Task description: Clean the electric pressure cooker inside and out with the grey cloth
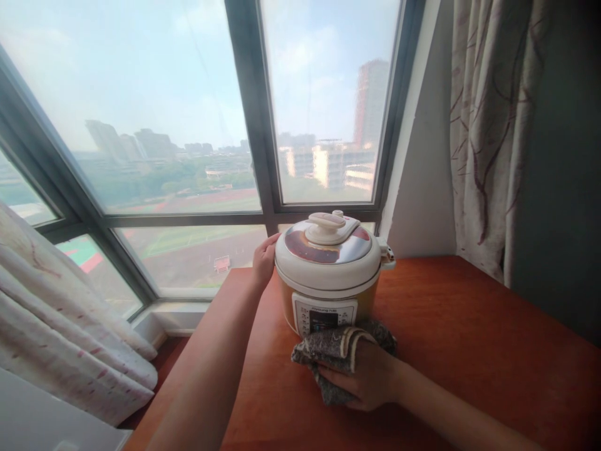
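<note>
Right hand: I am holding my right hand (370, 376) low at the front of the pressure cooker (328, 275), the nearest thing to me; its fingers are curling tight around a grey cloth (340, 351), gripping a wad of it.
Cloth: it is bunching over my knuckles and pressing against the foot of the cooker, just below the control panel (323, 316).
Left hand: I am laying my left hand (263, 258) on the cooker's left flank, at the rim of the lid (328, 247); the fingers are lying together, flat against the side, closing on nothing.
Cooker: it is standing upright on the wooden table (469, 338), towards the table's far edge, lid shut with its handle on top.
Beyond the cooker: the window (188, 125) is rising right behind it, with a curtain (488, 138) hanging off to the cooker's right and another bunching low on its left.
Risk, as I judge it: the cloth is rubbing close to the panel, so a damp fold could be wetting the buttons or pressing one; a hard push from the front could be sliding the cooker towards the far edge if my left hand is not bracing it firmly.
</note>
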`<state>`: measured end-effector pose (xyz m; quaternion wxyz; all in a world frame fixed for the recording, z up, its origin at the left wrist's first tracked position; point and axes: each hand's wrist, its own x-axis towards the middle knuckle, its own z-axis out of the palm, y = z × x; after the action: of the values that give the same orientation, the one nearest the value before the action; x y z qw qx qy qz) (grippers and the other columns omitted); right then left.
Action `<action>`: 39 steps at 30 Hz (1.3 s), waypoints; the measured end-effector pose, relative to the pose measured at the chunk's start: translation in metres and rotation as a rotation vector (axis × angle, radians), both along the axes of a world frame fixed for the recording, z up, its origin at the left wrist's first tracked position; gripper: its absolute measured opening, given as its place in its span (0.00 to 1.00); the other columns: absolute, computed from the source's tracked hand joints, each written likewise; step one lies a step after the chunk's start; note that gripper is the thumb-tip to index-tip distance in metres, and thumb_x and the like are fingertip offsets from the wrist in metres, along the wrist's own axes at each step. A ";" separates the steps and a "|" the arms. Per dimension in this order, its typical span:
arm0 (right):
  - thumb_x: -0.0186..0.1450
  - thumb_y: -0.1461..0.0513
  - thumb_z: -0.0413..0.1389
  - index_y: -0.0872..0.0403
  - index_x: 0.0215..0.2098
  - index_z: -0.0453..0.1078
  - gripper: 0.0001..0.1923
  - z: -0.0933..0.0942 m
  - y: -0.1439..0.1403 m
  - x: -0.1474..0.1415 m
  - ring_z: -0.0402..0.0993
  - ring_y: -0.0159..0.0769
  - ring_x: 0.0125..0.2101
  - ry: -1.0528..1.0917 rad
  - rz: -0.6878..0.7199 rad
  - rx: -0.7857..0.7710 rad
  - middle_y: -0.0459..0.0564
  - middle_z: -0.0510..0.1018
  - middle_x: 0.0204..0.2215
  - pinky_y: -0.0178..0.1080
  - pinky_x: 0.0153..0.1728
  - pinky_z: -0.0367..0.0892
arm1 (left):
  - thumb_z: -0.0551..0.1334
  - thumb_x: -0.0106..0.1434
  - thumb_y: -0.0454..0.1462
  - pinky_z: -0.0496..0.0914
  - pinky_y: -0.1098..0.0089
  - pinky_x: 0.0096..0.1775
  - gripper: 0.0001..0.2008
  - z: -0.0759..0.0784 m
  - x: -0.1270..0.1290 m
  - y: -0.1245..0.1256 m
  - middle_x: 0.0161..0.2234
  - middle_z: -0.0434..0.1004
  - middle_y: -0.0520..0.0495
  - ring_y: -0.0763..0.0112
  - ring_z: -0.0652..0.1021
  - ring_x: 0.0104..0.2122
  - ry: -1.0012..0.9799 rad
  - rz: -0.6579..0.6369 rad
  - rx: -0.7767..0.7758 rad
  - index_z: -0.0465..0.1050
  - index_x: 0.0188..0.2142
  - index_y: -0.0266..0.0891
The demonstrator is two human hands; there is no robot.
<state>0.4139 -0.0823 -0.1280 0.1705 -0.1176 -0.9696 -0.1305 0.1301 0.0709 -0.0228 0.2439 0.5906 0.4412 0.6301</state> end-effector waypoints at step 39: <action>0.68 0.53 0.55 0.52 0.69 0.54 0.35 0.176 0.027 -0.018 0.55 0.48 0.67 0.378 -0.147 -0.286 0.55 0.63 0.67 0.52 0.65 0.56 | 0.61 0.62 0.39 0.60 0.70 0.28 0.03 0.065 0.060 -0.124 0.26 0.74 0.52 0.68 0.72 0.24 0.443 0.229 0.024 0.69 0.34 0.44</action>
<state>0.3963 -0.0557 0.0477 0.3206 -0.2331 -0.9178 0.0204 0.1898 -0.0534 0.0425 0.0613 0.6633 0.5405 0.5139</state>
